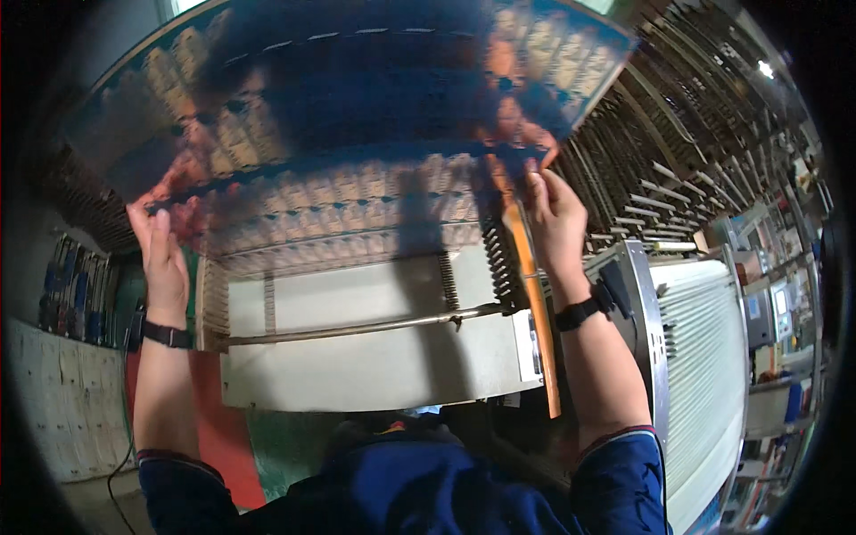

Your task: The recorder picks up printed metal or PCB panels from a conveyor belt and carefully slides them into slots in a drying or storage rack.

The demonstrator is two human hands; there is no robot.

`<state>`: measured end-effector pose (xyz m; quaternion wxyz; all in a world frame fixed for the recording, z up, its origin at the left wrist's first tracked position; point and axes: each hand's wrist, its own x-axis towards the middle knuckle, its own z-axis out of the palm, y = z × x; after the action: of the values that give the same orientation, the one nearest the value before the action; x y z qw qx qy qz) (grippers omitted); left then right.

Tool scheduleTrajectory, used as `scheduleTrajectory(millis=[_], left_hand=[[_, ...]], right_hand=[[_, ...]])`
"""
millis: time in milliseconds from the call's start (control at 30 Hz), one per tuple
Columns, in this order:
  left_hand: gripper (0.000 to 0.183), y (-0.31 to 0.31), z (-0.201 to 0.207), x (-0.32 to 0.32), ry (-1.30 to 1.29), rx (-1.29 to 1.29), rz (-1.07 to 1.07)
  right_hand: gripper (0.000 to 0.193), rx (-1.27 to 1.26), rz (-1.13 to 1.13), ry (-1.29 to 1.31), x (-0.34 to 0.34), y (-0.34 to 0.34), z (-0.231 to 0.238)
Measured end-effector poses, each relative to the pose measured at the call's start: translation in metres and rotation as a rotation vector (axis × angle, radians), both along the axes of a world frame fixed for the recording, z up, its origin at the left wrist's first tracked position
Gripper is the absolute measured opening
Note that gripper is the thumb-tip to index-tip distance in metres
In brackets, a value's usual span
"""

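A large, glossy blue panel with rows of tan patterns, looking like a printed circuit board panel, is tilted up in front of me. My left hand grips its lower left corner, thumb on the near face. At the lower right corner my right hand pinches the edge between thumb and fingers. Both hands are mirrored in the shiny surface. Below the panel is a pale slotted rack with toothed sides and a metal rod across it. Behind the rod shows another blue-and-tan patterned surface.
An orange-yellow strip slants down beside my right wrist. To the right stand a rack of many upright pale sheets and rows of toothed racks. White panels stand at the left. A red surface lies below.
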<state>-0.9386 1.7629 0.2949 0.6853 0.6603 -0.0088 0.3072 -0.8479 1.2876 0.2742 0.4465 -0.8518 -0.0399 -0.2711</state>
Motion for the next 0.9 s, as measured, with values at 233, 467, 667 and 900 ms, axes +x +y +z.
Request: scheduleTrajectory(millis=[233, 467, 667, 900], left_hand=[[0.032, -0.011, 0.008, 0.003, -0.188, -0.041, -0.094], [0.028, -0.006, -0.014, 0.000, -0.112, 0.012, -0.003], [0.054, 0.013, -0.029, -0.009, -0.042, 0.085, 0.147], [0.048, 0.038, 0.004, -0.039, -0.136, 0.080, 0.195]], right_hand=[[0.025, 0.200, -0.035, -0.069, -0.013, -0.015, 0.005], [0.020, 0.065, 0.001, -0.133, -0.014, -0.003, -0.007], [0.021, -0.125, 0.028, 0.065, -0.022, -0.020, -0.014], [0.021, -0.308, -0.300, -0.217, -0.091, -0.147, -0.017]])
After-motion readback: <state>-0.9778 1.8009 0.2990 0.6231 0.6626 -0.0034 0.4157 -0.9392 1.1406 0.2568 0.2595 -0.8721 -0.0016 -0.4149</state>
